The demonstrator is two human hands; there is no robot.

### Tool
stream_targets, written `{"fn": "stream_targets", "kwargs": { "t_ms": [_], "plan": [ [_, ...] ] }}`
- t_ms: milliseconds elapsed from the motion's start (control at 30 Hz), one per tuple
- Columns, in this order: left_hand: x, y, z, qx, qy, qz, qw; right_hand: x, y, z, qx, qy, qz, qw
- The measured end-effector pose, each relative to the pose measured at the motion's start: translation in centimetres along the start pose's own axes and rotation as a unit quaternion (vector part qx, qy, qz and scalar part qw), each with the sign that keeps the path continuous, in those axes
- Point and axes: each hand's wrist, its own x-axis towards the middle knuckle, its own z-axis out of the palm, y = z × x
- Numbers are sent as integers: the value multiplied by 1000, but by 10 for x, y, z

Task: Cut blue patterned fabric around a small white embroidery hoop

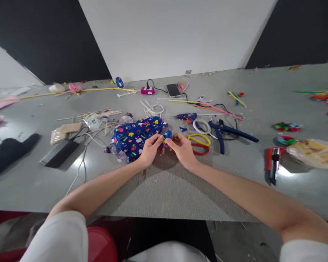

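Observation:
Between my hands is a small piece of blue patterned fabric (167,134), pinched at both sides near the middle of the view. My left hand (151,148) closes its thumb and fingers on the piece's left side. On the right side, my right hand (182,147) grips the same piece with thumb and fingertips. A larger blue patterned cloth (135,136) lies on the grey table (164,196), just left of and behind my left hand. Scissors with a yellow and a red handle (200,149) rest close to my right hand.
Behind my right hand are a blue glue gun (188,117), a white ring (201,126) and blue-handled pliers (221,133). A black adapter (60,152) with cables lies left. A phone (174,90) sits at the back, and a cutter (274,164) at the right.

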Motion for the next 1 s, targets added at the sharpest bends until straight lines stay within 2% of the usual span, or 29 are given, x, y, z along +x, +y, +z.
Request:
{"fn": "stream_targets", "kwargs": {
  "t_ms": [433,733,1000],
  "plan": [
    [-1,1,2,-1,1,-37,999,0,2,-3,-43,24,3,999],
    [-3,3,0,37,-23,-20,999,2,5,-4,-52,49,13,997],
    [-4,5,1,51,-26,-7,998,1,2,-3,-49,43,6,998]
  ]
}}
